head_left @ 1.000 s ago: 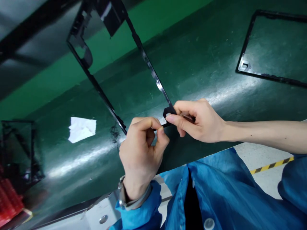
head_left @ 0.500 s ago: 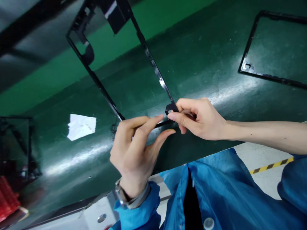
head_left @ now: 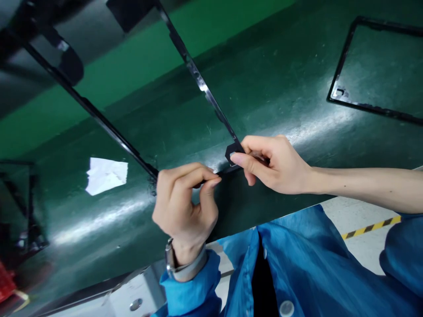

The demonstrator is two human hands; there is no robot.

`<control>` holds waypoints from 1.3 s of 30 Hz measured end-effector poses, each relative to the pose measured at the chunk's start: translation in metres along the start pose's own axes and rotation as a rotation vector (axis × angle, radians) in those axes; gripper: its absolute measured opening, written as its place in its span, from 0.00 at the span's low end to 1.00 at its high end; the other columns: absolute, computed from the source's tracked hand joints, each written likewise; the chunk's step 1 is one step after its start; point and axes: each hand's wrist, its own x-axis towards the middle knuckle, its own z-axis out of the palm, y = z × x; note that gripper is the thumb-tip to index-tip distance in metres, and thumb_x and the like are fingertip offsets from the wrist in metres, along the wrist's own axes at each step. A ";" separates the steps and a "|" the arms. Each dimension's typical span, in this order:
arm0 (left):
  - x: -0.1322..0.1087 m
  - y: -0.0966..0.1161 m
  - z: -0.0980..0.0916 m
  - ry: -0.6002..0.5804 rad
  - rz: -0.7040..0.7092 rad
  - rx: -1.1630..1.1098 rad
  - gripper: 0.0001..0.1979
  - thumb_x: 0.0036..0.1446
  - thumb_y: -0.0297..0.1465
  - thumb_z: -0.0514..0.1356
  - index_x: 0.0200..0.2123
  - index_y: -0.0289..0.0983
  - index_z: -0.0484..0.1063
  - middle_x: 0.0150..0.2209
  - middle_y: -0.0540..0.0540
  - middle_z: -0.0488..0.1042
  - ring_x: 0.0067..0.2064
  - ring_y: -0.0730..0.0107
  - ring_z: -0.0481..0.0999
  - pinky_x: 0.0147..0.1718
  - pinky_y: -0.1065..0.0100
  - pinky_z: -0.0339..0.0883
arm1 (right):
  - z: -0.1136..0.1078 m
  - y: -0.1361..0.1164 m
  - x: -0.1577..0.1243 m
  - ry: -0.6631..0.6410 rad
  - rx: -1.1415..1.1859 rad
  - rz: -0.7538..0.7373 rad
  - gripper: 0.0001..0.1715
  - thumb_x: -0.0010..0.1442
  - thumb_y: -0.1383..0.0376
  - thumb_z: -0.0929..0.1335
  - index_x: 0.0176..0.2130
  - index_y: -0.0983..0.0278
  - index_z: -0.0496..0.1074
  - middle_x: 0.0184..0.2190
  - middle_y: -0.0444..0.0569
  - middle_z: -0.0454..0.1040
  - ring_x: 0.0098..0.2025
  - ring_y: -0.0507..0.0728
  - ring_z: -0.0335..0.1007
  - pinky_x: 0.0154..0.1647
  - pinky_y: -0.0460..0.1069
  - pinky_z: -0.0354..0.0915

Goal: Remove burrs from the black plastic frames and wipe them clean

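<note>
I hold a thin black rectangular frame tilted up above the dark green table. My right hand pinches the frame's near right corner, where a small black tab sticks out. My left hand is closed in a pinch on the frame's near edge, just left of the right hand. A watch sits on my left wrist. The frame's far end reaches the top left of the picture, with a black block on it.
A second black frame lies flat on the table at the far right. A white scrap of paper lies at the left. More dark frames and something red stand at the left edge. The table's near edge runs below my hands.
My left hand opened its fingers half a second ago and has closed again on the near edge, further left. The frame's far end has swung left and up. My right hand has stayed put.
</note>
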 end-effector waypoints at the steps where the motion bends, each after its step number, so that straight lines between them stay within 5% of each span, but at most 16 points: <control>1: -0.001 0.000 -0.003 0.010 -0.020 0.002 0.05 0.75 0.28 0.67 0.43 0.42 0.81 0.40 0.50 0.84 0.43 0.68 0.84 0.44 0.59 0.76 | 0.000 0.000 0.000 0.005 0.007 0.007 0.33 0.77 0.43 0.73 0.30 0.61 0.65 0.21 0.38 0.76 0.21 0.45 0.63 0.28 0.46 0.57; 6: -0.002 0.006 -0.007 0.013 -0.224 -0.165 0.10 0.81 0.34 0.60 0.41 0.44 0.74 0.38 0.52 0.83 0.46 0.66 0.88 0.45 0.53 0.77 | 0.003 0.002 0.001 0.013 0.014 0.036 0.34 0.78 0.44 0.73 0.29 0.61 0.63 0.21 0.38 0.76 0.22 0.45 0.63 0.28 0.46 0.56; 11: 0.000 0.012 0.003 -0.091 -0.267 -0.239 0.07 0.82 0.39 0.59 0.46 0.49 0.73 0.37 0.52 0.81 0.40 0.67 0.85 0.43 0.57 0.78 | 0.002 0.004 0.000 0.008 -0.020 0.017 0.34 0.78 0.43 0.72 0.31 0.62 0.65 0.21 0.38 0.77 0.22 0.45 0.65 0.28 0.45 0.56; 16: -0.001 0.006 -0.004 -0.142 -0.215 -0.116 0.06 0.80 0.34 0.61 0.46 0.47 0.77 0.37 0.50 0.79 0.38 0.67 0.79 0.38 0.57 0.72 | 0.000 0.001 -0.002 -0.026 -0.061 0.024 0.34 0.79 0.42 0.71 0.30 0.62 0.66 0.22 0.39 0.77 0.23 0.45 0.65 0.29 0.45 0.57; 23: 0.004 0.001 -0.022 -0.214 -0.051 0.030 0.06 0.75 0.28 0.67 0.45 0.47 0.83 0.37 0.51 0.83 0.36 0.69 0.82 0.37 0.63 0.78 | 0.002 0.002 -0.003 -0.026 -0.068 0.010 0.33 0.80 0.44 0.70 0.31 0.61 0.65 0.22 0.39 0.78 0.22 0.45 0.65 0.28 0.45 0.58; 32: -0.003 0.002 -0.043 -0.307 0.107 0.205 0.23 0.72 0.26 0.71 0.65 0.52 0.82 0.42 0.50 0.86 0.38 0.67 0.85 0.40 0.66 0.80 | 0.002 0.004 -0.004 -0.030 -0.140 -0.038 0.32 0.81 0.45 0.69 0.32 0.61 0.65 0.23 0.38 0.76 0.23 0.46 0.66 0.29 0.45 0.59; 39: -0.011 -0.017 -0.048 -0.179 -0.047 0.237 0.10 0.74 0.29 0.70 0.53 0.50 0.86 0.41 0.49 0.87 0.39 0.65 0.86 0.37 0.61 0.77 | 0.002 0.006 -0.003 0.020 -0.111 -0.033 0.31 0.81 0.45 0.69 0.32 0.60 0.61 0.23 0.38 0.75 0.22 0.46 0.65 0.28 0.46 0.57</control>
